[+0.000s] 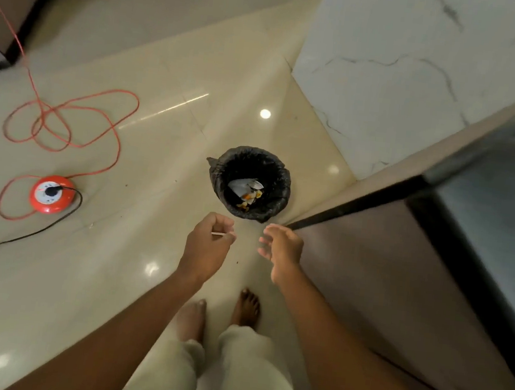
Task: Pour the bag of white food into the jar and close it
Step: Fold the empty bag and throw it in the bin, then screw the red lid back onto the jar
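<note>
I stand over a shiny floor, looking down at a small bin [278,178] lined with a black bag; crumpled white and orange wrapping [247,189] lies inside it. My left hand [208,242] hovers just short of the bin, fingers curled, pinching a thin pale strip [222,234]. My right hand [282,251] is beside it, fingers spread and empty. No jar and no full bag of white food are in sight.
A dark counter top [503,201] with brown cabinet fronts runs along the right. A white marble wall panel [405,77] rises behind the bin. A red cable reel [51,194] with looped orange cord and a black lead lies on the floor at left. My bare feet [221,315] are below.
</note>
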The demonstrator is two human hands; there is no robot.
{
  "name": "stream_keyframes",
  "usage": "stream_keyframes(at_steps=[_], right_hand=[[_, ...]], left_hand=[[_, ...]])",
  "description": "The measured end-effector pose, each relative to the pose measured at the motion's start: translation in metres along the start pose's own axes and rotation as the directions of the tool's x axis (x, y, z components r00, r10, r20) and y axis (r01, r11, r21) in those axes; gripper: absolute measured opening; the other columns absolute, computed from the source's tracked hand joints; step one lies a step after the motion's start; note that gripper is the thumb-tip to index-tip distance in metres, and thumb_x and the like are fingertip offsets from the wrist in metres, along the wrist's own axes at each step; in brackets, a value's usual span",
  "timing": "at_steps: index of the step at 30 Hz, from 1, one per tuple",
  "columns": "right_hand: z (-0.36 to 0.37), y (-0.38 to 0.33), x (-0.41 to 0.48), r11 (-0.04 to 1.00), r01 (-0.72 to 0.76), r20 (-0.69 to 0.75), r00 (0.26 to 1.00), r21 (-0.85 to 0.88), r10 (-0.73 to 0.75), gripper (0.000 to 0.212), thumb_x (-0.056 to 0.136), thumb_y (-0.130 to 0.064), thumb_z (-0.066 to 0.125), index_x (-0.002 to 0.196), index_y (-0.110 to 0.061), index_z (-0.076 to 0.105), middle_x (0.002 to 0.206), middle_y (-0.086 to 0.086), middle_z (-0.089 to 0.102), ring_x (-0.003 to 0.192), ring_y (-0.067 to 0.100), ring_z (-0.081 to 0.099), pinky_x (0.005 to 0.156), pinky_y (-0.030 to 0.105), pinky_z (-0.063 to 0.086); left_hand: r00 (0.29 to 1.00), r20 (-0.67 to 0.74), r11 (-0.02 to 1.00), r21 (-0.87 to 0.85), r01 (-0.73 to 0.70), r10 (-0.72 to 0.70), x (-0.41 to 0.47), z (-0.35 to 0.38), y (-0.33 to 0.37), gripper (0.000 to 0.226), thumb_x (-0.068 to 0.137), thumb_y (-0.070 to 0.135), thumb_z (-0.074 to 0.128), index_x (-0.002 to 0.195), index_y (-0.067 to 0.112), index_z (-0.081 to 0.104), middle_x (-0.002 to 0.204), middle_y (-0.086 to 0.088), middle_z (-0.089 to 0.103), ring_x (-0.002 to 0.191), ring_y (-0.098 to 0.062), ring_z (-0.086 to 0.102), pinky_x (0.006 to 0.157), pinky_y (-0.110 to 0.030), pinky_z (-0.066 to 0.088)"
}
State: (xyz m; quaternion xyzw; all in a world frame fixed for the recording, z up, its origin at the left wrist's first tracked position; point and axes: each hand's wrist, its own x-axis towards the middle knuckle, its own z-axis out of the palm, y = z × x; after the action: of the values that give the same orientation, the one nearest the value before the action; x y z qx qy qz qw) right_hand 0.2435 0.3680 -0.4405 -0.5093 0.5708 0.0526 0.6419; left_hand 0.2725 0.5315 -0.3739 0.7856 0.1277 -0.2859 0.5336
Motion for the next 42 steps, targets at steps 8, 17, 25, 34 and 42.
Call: stream_keyframes(at_steps=[8,17,25,34,42], right_hand=[[-0.081,-0.08,-0.209,0.946,0.325,0.027,0.945,0.002,-0.325,0.008,0.095,-0.013,0.069,0.099,-0.011,0.075,0.077,0.003,0.073,0.072,0.018,0.067,0.063,0.027,0.058],[-0.197,-0.098,-0.313,0.72,0.682,-0.191,0.696,-0.127,-0.693,0.008,0.102,-0.026,0.064,0.101,-0.021,0.07,0.09,0.0,0.072,0.083,0.019,0.069,0.075,0.03,0.059],[-0.347,-0.088,-0.34,0.693,0.633,-0.545,0.466,-0.345,-0.697,0.011,0.102,-0.029,0.062,0.095,-0.025,0.069,0.084,-0.012,0.071,0.074,0.006,0.065,0.062,0.02,0.05],[-0.52,-0.082,-0.319,0.72,0.525,-0.667,0.337,-0.454,-0.665,0.009,0.099,-0.025,0.064,0.096,-0.02,0.071,0.089,-0.01,0.071,0.079,0.006,0.067,0.067,0.023,0.051],[-0.652,-0.113,-0.265,0.795,0.189,-0.596,0.568,-0.576,-0.567,0.039,0.093,-0.018,0.06,0.132,-0.016,0.063,0.133,0.008,0.061,0.124,0.029,0.056,0.101,0.041,0.05]], left_hand=[[0.976,0.149,0.983,0.072,-0.169,0.156,-0.147,-0.032,0.112,0.013,0.096,0.014,0.067,0.105,0.023,0.068,0.106,0.002,0.072,0.097,-0.013,0.069,0.085,-0.033,0.057],[0.793,0.415,0.831,0.137,-0.539,0.446,-0.218,0.02,0.177,0.015,0.098,0.018,0.071,0.11,0.025,0.066,0.103,0.011,0.072,0.097,0.002,0.066,0.081,-0.015,0.05],[0.519,0.675,0.687,0.025,-0.726,0.524,-0.277,0.148,0.227,0.014,0.098,0.015,0.071,0.109,0.023,0.068,0.102,0.009,0.071,0.093,0.002,0.067,0.077,-0.009,0.05],[0.381,0.769,0.649,-0.057,-0.759,0.513,-0.328,0.314,0.263,0.019,0.092,0.02,0.074,0.104,0.033,0.065,0.105,0.013,0.07,0.096,-0.003,0.068,0.079,-0.019,0.05],[0.37,0.829,0.631,0.026,-0.775,0.42,-0.36,0.432,0.29,0.077,0.081,0.034,0.089,0.144,0.027,0.045,0.143,0.004,0.053,0.128,-0.012,0.052,0.099,-0.027,0.042]])
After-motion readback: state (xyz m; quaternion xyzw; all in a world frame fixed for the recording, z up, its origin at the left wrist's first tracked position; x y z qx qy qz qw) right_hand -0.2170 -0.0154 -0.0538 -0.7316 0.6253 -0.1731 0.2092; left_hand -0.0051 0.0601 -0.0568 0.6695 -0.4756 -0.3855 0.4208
